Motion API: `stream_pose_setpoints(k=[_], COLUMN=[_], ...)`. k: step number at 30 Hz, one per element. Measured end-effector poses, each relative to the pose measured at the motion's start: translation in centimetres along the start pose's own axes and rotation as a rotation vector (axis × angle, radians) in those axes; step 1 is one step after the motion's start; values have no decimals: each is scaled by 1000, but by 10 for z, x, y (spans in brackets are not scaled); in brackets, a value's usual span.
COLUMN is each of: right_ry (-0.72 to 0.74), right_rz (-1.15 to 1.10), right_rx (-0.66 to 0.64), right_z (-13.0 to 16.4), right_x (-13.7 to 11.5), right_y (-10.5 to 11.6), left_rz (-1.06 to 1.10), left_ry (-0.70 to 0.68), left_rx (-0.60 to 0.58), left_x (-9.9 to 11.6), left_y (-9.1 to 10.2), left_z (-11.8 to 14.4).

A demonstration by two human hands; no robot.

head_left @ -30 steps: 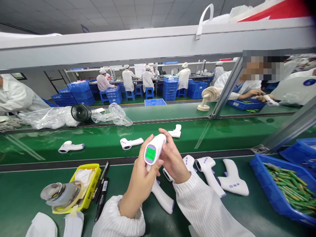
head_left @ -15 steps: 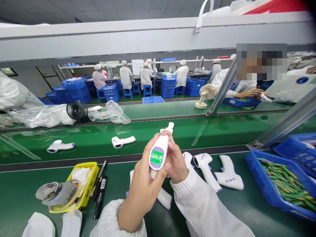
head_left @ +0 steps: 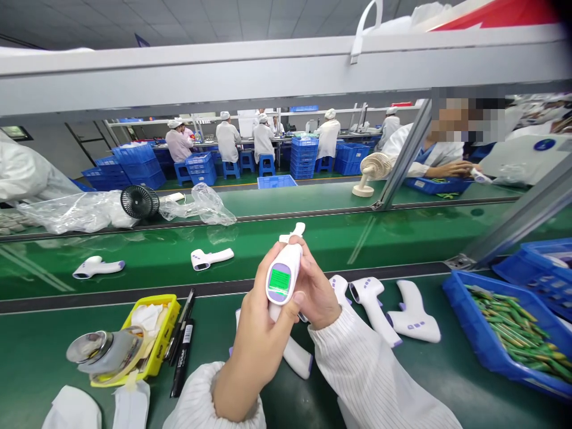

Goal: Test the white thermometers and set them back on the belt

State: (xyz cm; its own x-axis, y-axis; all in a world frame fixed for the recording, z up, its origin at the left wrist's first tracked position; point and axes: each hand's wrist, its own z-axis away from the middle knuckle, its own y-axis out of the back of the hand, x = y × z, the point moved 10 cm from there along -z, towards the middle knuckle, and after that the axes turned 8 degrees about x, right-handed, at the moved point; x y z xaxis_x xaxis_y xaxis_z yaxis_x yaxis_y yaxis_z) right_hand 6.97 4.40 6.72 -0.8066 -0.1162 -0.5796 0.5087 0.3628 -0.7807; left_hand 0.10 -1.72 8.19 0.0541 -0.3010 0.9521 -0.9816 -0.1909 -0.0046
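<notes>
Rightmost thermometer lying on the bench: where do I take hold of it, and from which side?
Probably by its handle, coming from above. The thermometer lies flat, handle pointing away and free on both sides; the wide head toward you is bulkier.

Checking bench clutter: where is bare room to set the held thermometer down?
Bare green mat lies between the white sleeve and the blue bin. It is crowded around the thermometers beyond the right hand, and by the yellow tray and markers.

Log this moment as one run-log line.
left hand: grips thermometer, screen lit green | right hand: on thermometer's far side | bench: more thermometers lying flat, blue bin at right
</notes>
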Motion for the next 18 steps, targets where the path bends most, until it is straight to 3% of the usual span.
stream_pose_setpoints(k=[8,14,18], right_ry=[-18,-20,-16], right_rz=[95,127,128], right_rx=[-23,-169,-141], right_z=[3,8,6], right_x=[1,7,8], right_y=[-1,-11,-6], left_rz=[1,-67,-86], left_ry=[70,70,43], left_rx=[8,-46,-66], left_x=[-8,-4,0], left_y=[2,-3,-3], left_z=[0,4,3])
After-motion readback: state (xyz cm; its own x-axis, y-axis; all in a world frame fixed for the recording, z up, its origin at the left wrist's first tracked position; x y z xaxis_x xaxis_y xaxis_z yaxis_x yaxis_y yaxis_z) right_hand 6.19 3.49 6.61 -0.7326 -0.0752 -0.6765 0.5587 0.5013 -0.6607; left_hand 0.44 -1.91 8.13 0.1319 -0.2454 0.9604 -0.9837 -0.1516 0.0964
